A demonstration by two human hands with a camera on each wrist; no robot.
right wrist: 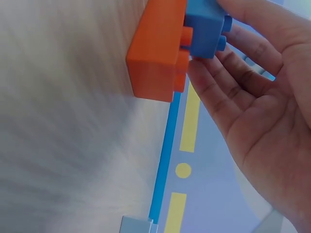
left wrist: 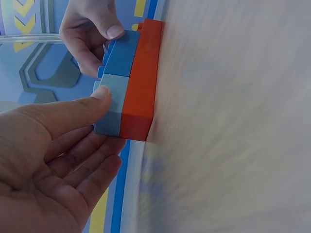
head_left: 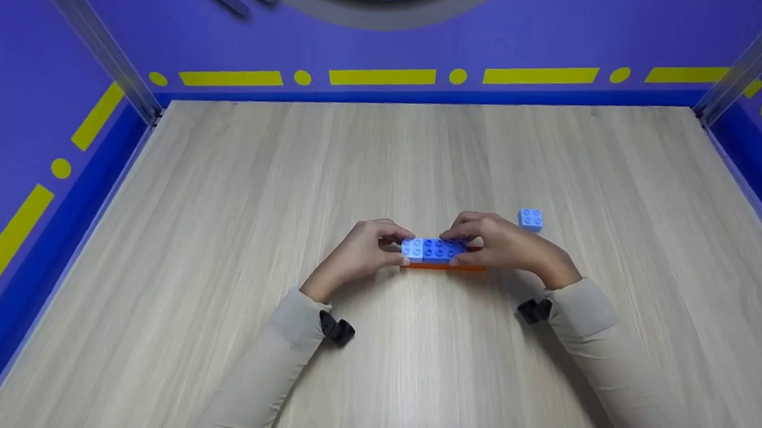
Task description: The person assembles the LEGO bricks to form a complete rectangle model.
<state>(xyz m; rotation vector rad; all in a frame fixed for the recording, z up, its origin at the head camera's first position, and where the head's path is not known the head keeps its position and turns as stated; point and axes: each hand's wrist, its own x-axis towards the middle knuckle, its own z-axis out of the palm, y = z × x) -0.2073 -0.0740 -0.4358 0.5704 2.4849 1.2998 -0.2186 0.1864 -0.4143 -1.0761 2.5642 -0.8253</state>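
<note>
An orange-red brick point(head_left: 447, 267) lies on the table, a long one, with two bricks on top of it. At its left end sits a light blue brick point(head_left: 412, 249), flush with the end in the left wrist view. Beside that is a longer blue brick point(head_left: 439, 251). My left hand point(head_left: 369, 247) pinches the light blue brick between thumb and fingers. My right hand point(head_left: 508, 247) holds the blue brick near its right end, thumb in front and fingers behind. Bare studs of the orange-red brick point(right wrist: 155, 63) show past the blue brick in the right wrist view.
A loose light blue brick point(head_left: 530, 220) with its studs up stands on the table behind the right hand. The wood-grain table point(head_left: 292, 170) is bordered by blue panels point(head_left: 389, 51) with yellow marks at the back and sides.
</note>
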